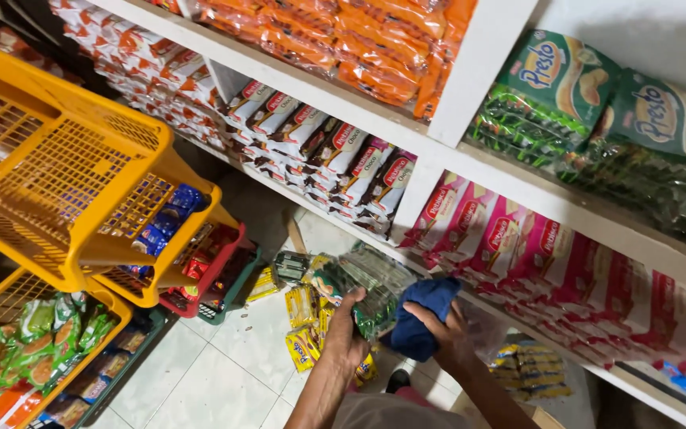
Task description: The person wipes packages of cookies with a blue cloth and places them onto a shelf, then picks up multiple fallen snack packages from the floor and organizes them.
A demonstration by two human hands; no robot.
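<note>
My left hand (348,332) grips a clear bundle of green snack packs (371,287), held low in front of the bottom shelf. Right beside it, my right hand (445,332) clutches a bunched blue cloth (422,316) that touches the bundle's right side. Yellow snack packs (302,322) lie on the white tiled floor just left of my left hand.
White shelving (470,163) holds pink packs (518,246), green packs (597,111), orange packs (359,40) and brown-and-white packs (335,155). A stack of yellow wire baskets (57,167) with snacks stands at the left. More packets (529,369) sit on the lowest shelf.
</note>
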